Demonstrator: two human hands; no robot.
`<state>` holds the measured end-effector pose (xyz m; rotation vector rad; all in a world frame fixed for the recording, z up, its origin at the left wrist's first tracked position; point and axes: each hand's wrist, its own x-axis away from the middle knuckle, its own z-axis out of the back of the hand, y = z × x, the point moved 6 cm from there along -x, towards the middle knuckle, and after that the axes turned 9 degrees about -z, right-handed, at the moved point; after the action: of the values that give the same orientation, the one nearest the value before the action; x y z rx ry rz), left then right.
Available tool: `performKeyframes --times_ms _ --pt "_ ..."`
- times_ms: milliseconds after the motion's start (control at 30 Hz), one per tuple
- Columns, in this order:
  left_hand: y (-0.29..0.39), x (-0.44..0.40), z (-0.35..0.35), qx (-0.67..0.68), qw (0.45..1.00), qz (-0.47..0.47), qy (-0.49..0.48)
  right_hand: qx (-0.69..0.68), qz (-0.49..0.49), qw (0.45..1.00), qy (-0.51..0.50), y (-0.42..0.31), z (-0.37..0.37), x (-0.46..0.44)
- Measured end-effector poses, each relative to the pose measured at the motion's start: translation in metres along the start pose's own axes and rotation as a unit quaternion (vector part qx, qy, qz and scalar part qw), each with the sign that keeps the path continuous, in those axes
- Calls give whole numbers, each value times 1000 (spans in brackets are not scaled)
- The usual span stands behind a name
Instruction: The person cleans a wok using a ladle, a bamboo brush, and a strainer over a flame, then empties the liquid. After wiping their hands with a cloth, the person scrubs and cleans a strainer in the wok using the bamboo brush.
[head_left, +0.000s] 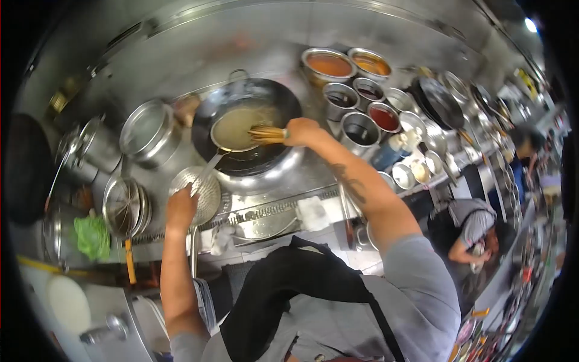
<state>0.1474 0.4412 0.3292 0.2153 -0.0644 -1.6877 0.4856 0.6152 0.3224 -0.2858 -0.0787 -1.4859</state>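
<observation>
My right hand (pixel 301 131) is closed round a bamboo brush (pixel 268 134), its bristles over the right side of a round ladle or strainer (pixel 234 128) in the wok. The dark wok (pixel 283 99) sits on the steel stove, with cloudy liquid showing in its middle. My left hand (pixel 181 208) is wrapped round the handle (pixel 211 166) that runs up to that round tool. Beside and partly under my left hand lies a perforated skimmer (pixel 208 196), its handle pointing toward me.
Pots of orange liquid (pixel 329 64) and dark sauces (pixel 360 130) stand right of the wok. Left are a steel pot (pixel 145 130), strainers (pixel 123 208) and a green bag (pixel 92 237). Cloths (pixel 312 213) lie on the front edge. Another person (pixel 473 223) bends at the right.
</observation>
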Motion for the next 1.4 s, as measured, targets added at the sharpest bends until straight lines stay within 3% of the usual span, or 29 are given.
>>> performKeyframes --times_ms 133,200,400,467,500,600,767,800,833,867,967,1133,1300,1400 --pt "-7 -3 3 8 1000 18 13 -72 74 995 13 -10 4 6" --pt "-9 -1 1 1 1000 5 7 -51 25 993 -101 -7 -12 5" --pt "-7 -5 2 -7 1000 23 -2 -10 52 998 -25 -11 0 5" --pt "-8 -6 -1 -7 1000 28 -7 -100 66 987 -107 -18 -2 27" --pt "-10 -5 -4 -4 1000 24 -4 -70 81 992 -61 -16 -2 24" --pt "-21 -2 -6 -3 1000 5 21 -2 65 996 -58 -10 -4 2" --pt "-47 -5 -23 35 997 -50 38 -38 144 988 30 -10 -19 15" --pt "-46 -7 -20 21 999 -42 0 -30 129 989 68 -6 -21 5" --pt "-57 -9 -25 19 997 -74 4 -2 100 994 38 -9 -5 16" --pt "-45 -10 -15 30 999 -39 -23 13 104 994 44 -14 -2 15" --pt "-42 -17 -1 4 992 -126 10 30 106 994 19 -34 7 46" --pt "-37 -19 14 7 997 -29 -68 -3 85 996 18 -21 -6 40" --pt "-57 -27 5 -73 992 -96 -28 18 66 998 16 -31 22 73" --pt "-67 -33 -1 -75 991 -103 -40 0 50 998 25 -36 -3 62"
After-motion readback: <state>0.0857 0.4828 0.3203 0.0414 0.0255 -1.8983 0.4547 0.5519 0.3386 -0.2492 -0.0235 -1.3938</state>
